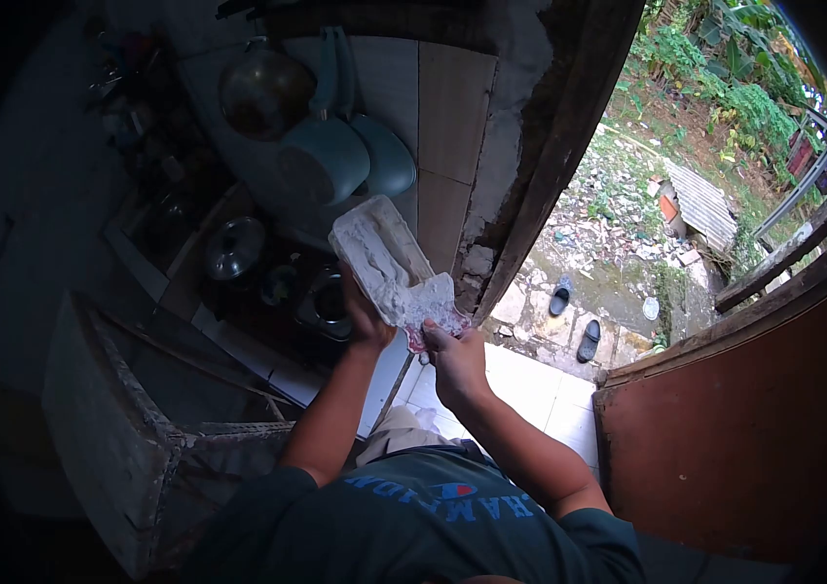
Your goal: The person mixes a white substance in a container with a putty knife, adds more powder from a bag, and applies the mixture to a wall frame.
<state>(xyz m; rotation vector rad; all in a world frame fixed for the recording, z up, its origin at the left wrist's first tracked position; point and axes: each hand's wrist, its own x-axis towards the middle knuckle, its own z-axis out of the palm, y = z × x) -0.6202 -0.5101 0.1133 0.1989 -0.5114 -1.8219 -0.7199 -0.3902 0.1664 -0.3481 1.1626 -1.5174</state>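
Note:
A white, frosty plastic-wrapped block (386,255) is held up in front of me, tilted with its far end toward the wall. My left hand (363,313) grips it from the left side and underneath. My right hand (452,358) pinches the crumpled pinkish end of the wrapping (433,313) at the block's near end. What is inside the wrapping cannot be told.
Blue pans (350,156) and a dark pot (262,92) hang on the wall ahead. A lidded pot (235,247) and a stove burner (328,305) sit on the dark counter. A brown door (744,419) stands open right, with sandals (574,316) outside.

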